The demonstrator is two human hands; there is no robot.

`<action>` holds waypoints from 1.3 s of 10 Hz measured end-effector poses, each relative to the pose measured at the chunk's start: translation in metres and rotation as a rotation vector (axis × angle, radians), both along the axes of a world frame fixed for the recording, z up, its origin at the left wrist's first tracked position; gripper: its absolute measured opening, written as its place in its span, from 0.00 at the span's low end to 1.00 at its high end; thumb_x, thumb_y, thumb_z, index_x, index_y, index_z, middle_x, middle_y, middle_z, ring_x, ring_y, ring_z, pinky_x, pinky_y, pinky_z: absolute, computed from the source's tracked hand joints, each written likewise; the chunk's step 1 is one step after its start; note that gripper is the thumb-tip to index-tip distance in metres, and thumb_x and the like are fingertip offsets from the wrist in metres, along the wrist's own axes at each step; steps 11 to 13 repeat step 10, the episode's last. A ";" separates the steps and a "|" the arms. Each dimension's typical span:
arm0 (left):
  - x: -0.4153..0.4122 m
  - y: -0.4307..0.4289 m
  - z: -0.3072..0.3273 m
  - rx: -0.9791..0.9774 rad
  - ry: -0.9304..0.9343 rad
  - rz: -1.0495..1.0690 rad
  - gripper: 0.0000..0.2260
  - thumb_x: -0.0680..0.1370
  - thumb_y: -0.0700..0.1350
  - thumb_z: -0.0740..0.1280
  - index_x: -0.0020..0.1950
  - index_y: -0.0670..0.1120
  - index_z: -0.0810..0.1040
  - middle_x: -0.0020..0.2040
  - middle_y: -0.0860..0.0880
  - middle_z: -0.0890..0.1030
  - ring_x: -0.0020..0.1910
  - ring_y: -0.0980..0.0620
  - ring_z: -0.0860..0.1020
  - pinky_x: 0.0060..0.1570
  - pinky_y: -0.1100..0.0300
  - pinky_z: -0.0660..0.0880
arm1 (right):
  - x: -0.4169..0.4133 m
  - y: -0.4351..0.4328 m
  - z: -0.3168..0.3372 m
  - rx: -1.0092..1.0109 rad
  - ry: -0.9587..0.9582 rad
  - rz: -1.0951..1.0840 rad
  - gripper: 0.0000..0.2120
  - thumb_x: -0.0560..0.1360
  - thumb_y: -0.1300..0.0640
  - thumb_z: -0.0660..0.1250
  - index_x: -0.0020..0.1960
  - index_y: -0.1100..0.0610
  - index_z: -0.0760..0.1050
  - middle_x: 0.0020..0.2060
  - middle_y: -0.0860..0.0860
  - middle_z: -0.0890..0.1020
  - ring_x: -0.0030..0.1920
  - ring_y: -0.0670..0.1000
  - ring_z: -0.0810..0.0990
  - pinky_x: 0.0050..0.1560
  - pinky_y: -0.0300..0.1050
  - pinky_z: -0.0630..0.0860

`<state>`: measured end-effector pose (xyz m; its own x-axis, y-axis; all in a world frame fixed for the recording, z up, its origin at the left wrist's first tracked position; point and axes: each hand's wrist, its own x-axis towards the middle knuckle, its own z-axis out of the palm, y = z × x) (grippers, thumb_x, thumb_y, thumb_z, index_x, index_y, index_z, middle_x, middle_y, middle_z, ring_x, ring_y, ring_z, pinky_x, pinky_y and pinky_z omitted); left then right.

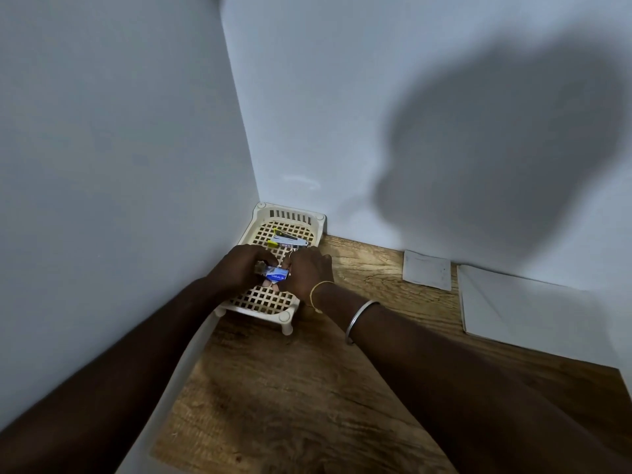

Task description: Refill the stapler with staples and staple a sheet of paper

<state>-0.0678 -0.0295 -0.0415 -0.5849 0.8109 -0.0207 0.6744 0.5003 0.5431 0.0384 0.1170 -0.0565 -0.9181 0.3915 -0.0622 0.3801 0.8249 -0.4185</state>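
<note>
On my feed the small silver metal stapler (289, 240) with yellow plastic ends lay in the far half of a cream plastic lattice tray (290, 215), and neither hand touched it. Just in front of it, both hands met over a little blue-and-white cardboard staple box (277, 273). The left hand (246, 268) had its fingers curled round the box's left end, and the right hand (307, 273) pinched the right end between thumb and fingers. I could not tell whether the box was open, nor whether it rested on the lattice or was held just above it.

The tray had a square-grid floor, a low slotted back wall and short legs. It stood on a brown wood-grain table (307, 388), pushed into the corner where two white walls (119, 131) met.

A thin gold bangle (319, 292) and a plain silver bangle (359, 318) circled the right wrist. Well to the right, against the back wall, lay a small white paper slip (427, 270), and beside it a larger white paper sheet (519, 309). A broad dark shadow (496, 148) fell on the wall above them.
</note>
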 end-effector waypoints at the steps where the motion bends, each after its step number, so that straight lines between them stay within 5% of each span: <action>1: 0.004 -0.002 0.005 -0.022 -0.033 0.022 0.24 0.67 0.43 0.82 0.61 0.46 0.82 0.60 0.46 0.83 0.58 0.47 0.80 0.61 0.52 0.76 | 0.002 0.000 0.006 -0.004 -0.024 0.026 0.30 0.64 0.35 0.77 0.59 0.52 0.81 0.59 0.55 0.81 0.65 0.59 0.73 0.60 0.54 0.70; 4: 0.028 -0.018 0.019 0.007 0.026 0.058 0.19 0.76 0.49 0.76 0.66 0.47 0.80 0.62 0.47 0.82 0.58 0.50 0.80 0.56 0.56 0.75 | 0.035 0.001 0.024 -0.116 0.099 -0.055 0.23 0.73 0.38 0.69 0.60 0.52 0.79 0.59 0.54 0.82 0.62 0.58 0.77 0.59 0.53 0.76; 6: 0.049 -0.018 0.021 -0.078 0.042 0.104 0.16 0.80 0.43 0.69 0.67 0.48 0.78 0.65 0.46 0.81 0.58 0.47 0.81 0.53 0.57 0.76 | 0.058 0.006 0.027 -0.053 0.051 -0.003 0.19 0.75 0.44 0.68 0.61 0.53 0.79 0.58 0.56 0.82 0.60 0.58 0.78 0.57 0.55 0.78; 9: 0.075 -0.020 0.021 -0.036 0.050 0.097 0.17 0.80 0.38 0.67 0.69 0.45 0.77 0.68 0.43 0.78 0.65 0.45 0.77 0.64 0.52 0.74 | 0.089 0.012 0.020 -0.065 0.118 0.042 0.16 0.78 0.49 0.65 0.62 0.55 0.79 0.56 0.55 0.82 0.57 0.55 0.78 0.53 0.51 0.78; 10: 0.095 -0.025 0.021 0.105 0.030 0.121 0.15 0.80 0.38 0.67 0.67 0.47 0.78 0.67 0.47 0.79 0.64 0.48 0.78 0.64 0.53 0.76 | 0.118 0.015 0.015 -0.119 0.071 0.058 0.21 0.78 0.47 0.66 0.68 0.53 0.75 0.62 0.54 0.79 0.63 0.54 0.76 0.61 0.49 0.75; 13: 0.095 -0.025 0.021 0.105 0.030 0.121 0.15 0.80 0.38 0.67 0.67 0.47 0.78 0.67 0.47 0.79 0.64 0.48 0.78 0.64 0.53 0.76 | 0.118 0.015 0.015 -0.119 0.071 0.058 0.21 0.78 0.47 0.66 0.68 0.53 0.75 0.62 0.54 0.79 0.63 0.54 0.76 0.61 0.49 0.75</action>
